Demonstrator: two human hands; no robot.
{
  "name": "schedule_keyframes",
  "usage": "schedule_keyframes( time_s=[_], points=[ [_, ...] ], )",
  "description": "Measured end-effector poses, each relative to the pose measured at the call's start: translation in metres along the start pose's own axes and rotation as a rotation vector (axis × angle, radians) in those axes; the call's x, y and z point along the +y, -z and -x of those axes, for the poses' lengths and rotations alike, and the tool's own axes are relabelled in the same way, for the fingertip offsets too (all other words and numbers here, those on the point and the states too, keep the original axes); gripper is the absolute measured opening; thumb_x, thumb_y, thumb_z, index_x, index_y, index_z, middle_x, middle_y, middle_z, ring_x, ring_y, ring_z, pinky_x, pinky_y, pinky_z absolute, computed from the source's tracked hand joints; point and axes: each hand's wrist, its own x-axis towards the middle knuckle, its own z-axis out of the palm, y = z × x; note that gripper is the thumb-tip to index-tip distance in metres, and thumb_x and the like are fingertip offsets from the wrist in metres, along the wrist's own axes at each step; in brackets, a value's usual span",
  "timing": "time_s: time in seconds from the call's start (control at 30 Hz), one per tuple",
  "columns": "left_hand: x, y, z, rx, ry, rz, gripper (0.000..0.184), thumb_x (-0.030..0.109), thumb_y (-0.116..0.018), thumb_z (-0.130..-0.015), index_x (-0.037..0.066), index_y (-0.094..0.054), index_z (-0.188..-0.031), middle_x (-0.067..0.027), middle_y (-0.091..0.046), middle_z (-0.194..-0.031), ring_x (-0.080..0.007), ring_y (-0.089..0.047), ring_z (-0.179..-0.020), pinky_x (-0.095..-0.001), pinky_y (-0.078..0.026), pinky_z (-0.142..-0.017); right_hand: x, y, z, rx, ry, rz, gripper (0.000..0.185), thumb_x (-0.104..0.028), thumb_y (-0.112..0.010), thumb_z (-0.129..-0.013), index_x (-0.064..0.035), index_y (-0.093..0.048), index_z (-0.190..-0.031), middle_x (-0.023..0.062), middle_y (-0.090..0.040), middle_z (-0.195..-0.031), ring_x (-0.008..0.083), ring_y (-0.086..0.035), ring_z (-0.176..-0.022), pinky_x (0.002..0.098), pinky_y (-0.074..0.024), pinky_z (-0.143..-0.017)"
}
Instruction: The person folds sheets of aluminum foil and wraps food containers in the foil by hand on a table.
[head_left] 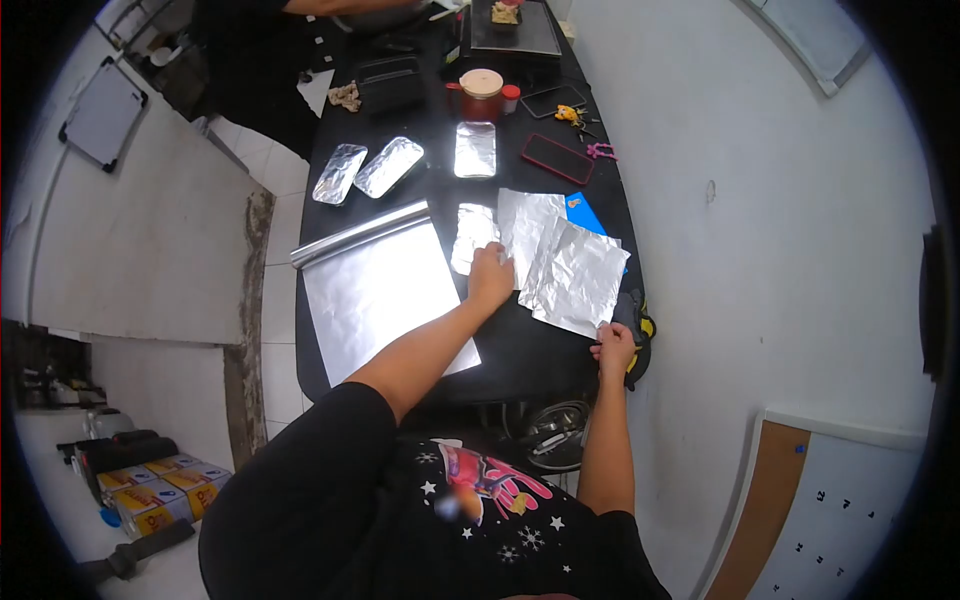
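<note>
My left hand reaches over the table between a flat foil-covered piece and the left edge of a foil sheet. Its fingers are curled together at that sheet's edge; the fingertips are partly hidden. Lower right, my right hand pinches the near corner of a crinkled foil sheet, which overlaps the other sheet. Left of my left arm lies a foil roll, with a wide unrolled length running toward me.
Foil-wrapped blocks lie farther up the black table. Beyond are a red lidded pot, a red-edged phone and keys. A blue item shows beneath the sheets. Another person stands at the far left.
</note>
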Motion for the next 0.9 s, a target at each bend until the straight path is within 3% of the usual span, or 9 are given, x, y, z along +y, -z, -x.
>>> schedule_keyframes(
  time_s=[0.13,0.33,0.43,0.57,0.7,0.77,0.9],
  points=[
    [0.005,0.003,-0.026,-0.043,0.159,-0.038,0.04,0.018,-0.066,-0.077,0.001,-0.052,-0.11,-0.0208,-0.06,-0.105,-0.0368,-0.057,-0.101,-0.0415,-0.045,-0.086,0.001,-0.007,-0.009,-0.01,0.029,0.134,0.034,-0.022,-0.065,-0.081,0.002,-0.057,-0.104,0.0072,-0.061,-0.068,0.012,-0.054,-0.041,0.0221,-0.0397,-0.035],
    [-0.004,-0.004,-0.052,-0.097,0.073,-0.13,0.022,0.013,-0.061,-0.077,0.004,-0.06,-0.097,-0.0175,-0.065,-0.086,-0.0335,-0.064,-0.083,-0.0437,-0.048,-0.074,-0.008,-0.017,-0.01,-0.047,0.002,0.135,0.04,-0.022,-0.064,-0.081,0.0057,-0.057,-0.108,0.0118,-0.064,-0.07,0.0162,-0.059,-0.046,0.0279,-0.0468,-0.043],
    [0.008,0.02,-0.062,0.199,-0.157,-0.064,0.013,0.01,-0.058,-0.078,0.005,-0.061,-0.089,-0.0155,-0.064,-0.076,-0.0323,-0.064,-0.074,-0.0421,-0.048,-0.067,-0.01,-0.021,-0.009,-0.056,-0.005,0.096,0.039,-0.02,-0.064,-0.081,0.0075,-0.057,-0.108,0.0114,-0.064,-0.07,0.0156,-0.059,-0.046,0.0269,-0.047,-0.042],
    [0.031,0.064,-0.07,0.3,-0.159,0.256,0.007,0.008,-0.057,-0.081,0.004,-0.06,-0.086,-0.012,-0.063,-0.07,-0.0239,-0.062,-0.066,-0.0332,-0.047,-0.061,-0.004,-0.029,-0.011,-0.069,-0.001,0.033,0.036,-0.019,-0.064,-0.082,0.006,-0.058,-0.106,0.0084,-0.062,-0.069,0.0129,-0.057,-0.045,0.0233,-0.0419,-0.038],
    [0.055,0.056,-0.04,0.024,0.105,0.17,0.01,0.011,-0.06,-0.079,0.005,-0.06,-0.086,-0.0128,-0.064,-0.072,-0.0243,-0.064,-0.07,-0.0333,-0.049,-0.065,0.003,-0.036,-0.012,-0.091,0.005,-0.016,0.033,-0.019,-0.061,-0.084,0.004,-0.058,-0.106,0.0071,-0.061,-0.069,0.012,-0.056,-0.045,0.022,-0.0394,-0.037],
    [0.024,0.01,-0.028,-0.039,0.007,0.087,0.012,0.015,-0.06,-0.079,0.005,-0.061,-0.086,-0.0142,-0.065,-0.075,-0.027,-0.064,-0.072,-0.036,-0.049,-0.068,0.007,-0.037,-0.014,-0.104,0.01,-0.002,0.034,-0.023,-0.057,-0.087,0.0034,-0.058,-0.107,0.007,-0.061,-0.07,0.0122,-0.056,-0.045,0.0219,-0.0389,-0.037],
    [0.019,-0.022,-0.001,-0.184,0.063,0.105,0.023,0.018,-0.064,-0.077,0.003,-0.06,-0.094,-0.0151,-0.066,-0.08,-0.0318,-0.063,-0.08,-0.0409,-0.048,-0.076,-0.002,-0.034,-0.008,-0.083,-0.087,-0.012,0.043,-0.036,-0.046,-0.093,0.0021,-0.057,-0.11,0.0073,-0.06,-0.071,0.0134,-0.056,-0.044,0.0221,-0.0392,-0.036]
  ],
)
